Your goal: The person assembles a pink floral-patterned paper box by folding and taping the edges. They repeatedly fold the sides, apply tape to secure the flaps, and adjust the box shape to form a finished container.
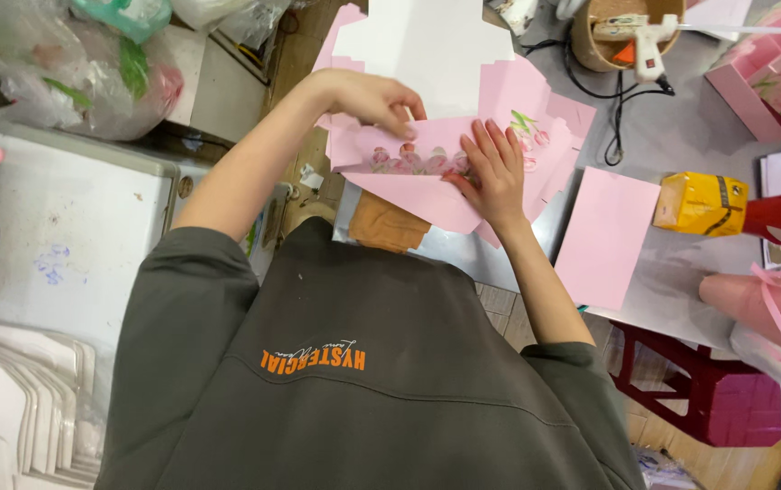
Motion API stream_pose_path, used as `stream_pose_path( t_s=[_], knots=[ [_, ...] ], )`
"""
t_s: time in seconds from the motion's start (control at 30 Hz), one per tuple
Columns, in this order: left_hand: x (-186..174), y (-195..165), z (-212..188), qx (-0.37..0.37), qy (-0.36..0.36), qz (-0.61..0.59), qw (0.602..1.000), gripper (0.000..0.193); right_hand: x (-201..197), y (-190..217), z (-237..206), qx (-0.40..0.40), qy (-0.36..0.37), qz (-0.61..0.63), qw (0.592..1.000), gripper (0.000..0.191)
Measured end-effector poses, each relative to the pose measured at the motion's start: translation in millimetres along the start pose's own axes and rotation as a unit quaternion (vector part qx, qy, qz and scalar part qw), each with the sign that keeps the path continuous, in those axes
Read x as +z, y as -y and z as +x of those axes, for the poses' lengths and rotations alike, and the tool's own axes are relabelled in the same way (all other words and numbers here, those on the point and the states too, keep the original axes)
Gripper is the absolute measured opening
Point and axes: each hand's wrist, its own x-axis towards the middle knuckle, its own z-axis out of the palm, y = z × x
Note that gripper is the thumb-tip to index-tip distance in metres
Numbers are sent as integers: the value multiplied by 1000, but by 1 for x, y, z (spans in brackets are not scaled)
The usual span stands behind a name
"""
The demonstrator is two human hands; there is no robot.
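- Pink floral cardboard box blank (408, 168) lies flat on counter (672, 136), centre of view, partly folded.
- Left hand (374, 100) at blank's 11 o'clock; fingers pinch its upper flap edge.
- Right hand (496, 171) at 3 o'clock; fingers spread flat, pressing the sheet down.
- Open counter at 3 o'clock holds a loose pink card (605, 236).
- Beyond: yellow carton (701, 203); glue gun (646, 41) at 1 o'clock.

Pink card sheet (427, 168) printed with pink tulips and green leaves; plain pink rectangle (605, 238); yellow carton (701, 203); grey tabletop (672, 136); dark grey sweatshirt (363, 390) with orange lettering.
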Motion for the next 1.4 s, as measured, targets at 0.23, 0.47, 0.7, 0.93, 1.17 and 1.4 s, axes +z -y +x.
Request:
stream_pose_path(
  t_s=[0.23,0.47,0.7,0.93,1.17,1.4],
  knots=[
    [42,46,-21,8,33,-117,993,35,2,7,-21,-8,-42,28,999,55],
    [115,61,-36,265,-483,368,749,33,-18,17,-23,-46,-32,-26,998,34],
    [151,96,-54,282,-480,481,677,37,-41,35,-18,-58,24,-24,998,22],
    [158,92,-30,241,-501,422,716,27,-47,31,-4,-42,113,29,992,25],
    [118,80,-14,196,-401,330,832,10,-37,0,34,13,279,43,959,16],
    [127,71,7,339,-387,311,799,29,-36,-1,38,-70,260,99,958,18]
  ],
)
